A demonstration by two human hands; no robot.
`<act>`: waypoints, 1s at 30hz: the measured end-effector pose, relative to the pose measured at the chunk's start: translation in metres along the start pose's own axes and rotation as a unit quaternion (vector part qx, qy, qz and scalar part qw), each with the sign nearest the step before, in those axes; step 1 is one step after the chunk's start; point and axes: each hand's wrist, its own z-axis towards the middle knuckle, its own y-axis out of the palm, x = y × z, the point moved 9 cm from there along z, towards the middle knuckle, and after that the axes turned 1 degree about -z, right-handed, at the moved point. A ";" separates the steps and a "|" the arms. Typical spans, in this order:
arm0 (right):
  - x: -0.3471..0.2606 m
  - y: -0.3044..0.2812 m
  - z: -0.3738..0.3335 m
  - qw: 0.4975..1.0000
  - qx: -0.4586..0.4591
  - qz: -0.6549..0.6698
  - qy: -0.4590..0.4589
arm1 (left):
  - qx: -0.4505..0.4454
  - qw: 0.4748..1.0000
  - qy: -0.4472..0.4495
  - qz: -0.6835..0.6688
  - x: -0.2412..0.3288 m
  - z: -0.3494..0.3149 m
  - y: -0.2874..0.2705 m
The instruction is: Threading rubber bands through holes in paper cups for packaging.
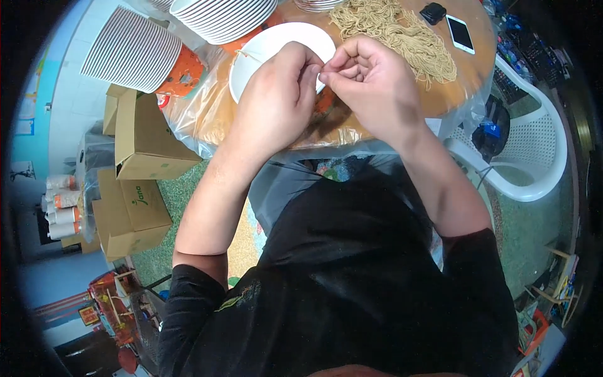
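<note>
A white round paper tub (286, 34) with a pale inside lies on the table in front of me, and a patch of orange shows below my fingers. A short tan cord (249, 56) crosses its left rim and runs toward my left hand (279, 88). My left hand is closed, thumb and fingertips pinched together. My right hand (372, 72) is closed too, thumb and index finger pinching at the tub's right rim. The fingertips of both hands meet over the tub, apparently on the cord's end, which they mostly hide.
A heap of tan cords (402, 38) lies right of the tub, beside a white phone (460, 33) and a small black object (433, 12). Stacked tubs (132, 50) stand at the left. Cardboard boxes (141, 210) are left on the floor, a white plastic chair (534, 138) right.
</note>
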 end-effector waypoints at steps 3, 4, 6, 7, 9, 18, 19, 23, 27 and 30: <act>0.006 0.001 0.000 1.000 0.004 -0.004 0.019 | 0.001 1.000 0.005 -0.015 -0.002 -0.002 0.001; 0.008 0.001 0.000 1.000 0.004 -0.004 0.020 | 0.016 0.999 0.021 -0.032 0.003 -0.003 -0.001; 0.015 -0.001 0.001 0.993 0.025 0.117 0.019 | 0.031 0.998 0.037 -0.050 0.006 -0.004 -0.003; 0.016 -0.001 0.001 0.993 0.025 0.117 0.019 | 0.038 0.996 0.071 -0.034 0.011 -0.005 -0.005; 0.023 -0.001 0.001 0.983 0.030 0.173 0.048 | 0.045 0.993 0.105 -0.018 0.013 -0.004 -0.009; 0.031 -0.007 -0.006 0.960 0.010 0.248 0.128 | 0.029 0.983 0.173 0.049 0.022 -0.002 -0.006; 0.030 -0.009 -0.006 0.960 0.010 0.248 0.128 | 0.026 0.979 0.192 0.064 0.024 -0.002 -0.006; 0.025 -0.010 -0.006 0.958 -0.026 0.248 0.140 | 0.025 0.972 0.213 0.100 0.032 -0.001 -0.006; 0.021 -0.009 -0.005 0.971 -0.029 0.220 0.092 | 0.031 0.973 0.200 0.108 0.030 -0.001 -0.002; 0.017 -0.011 -0.004 0.984 -0.037 0.163 0.060 | 0.032 0.972 0.201 0.115 0.028 0.000 0.002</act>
